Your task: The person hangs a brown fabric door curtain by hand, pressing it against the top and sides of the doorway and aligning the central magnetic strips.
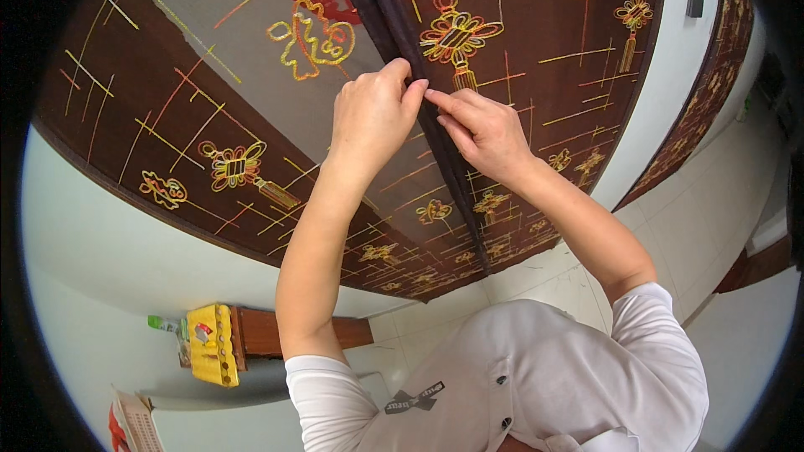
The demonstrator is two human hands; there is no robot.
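Before me hangs a sheer dark brown door curtain (559, 88), embroidered with yellow and red knots, tassels and leaf shapes. Two dark edge bands (461, 182) run down its middle, side by side. My left hand (377, 107) pinches the bands between thumb and bent fingers, its fingertips partly hidden. Just to the right, my right hand (482, 129) has its index fingertip on the band by my left thumb, with its thumb tucked below. Whether a fastener lies between the fingertips cannot be made out.
A white wall (681, 44) with a dark switch plate (695, 0) stands right of the curtain. A second embroidered curtain (697, 100) hangs farther right. At lower left, a yellow tray (210, 345) rests by a brown wooden piece (282, 331). Pale tiles (534, 273) cover the floor.
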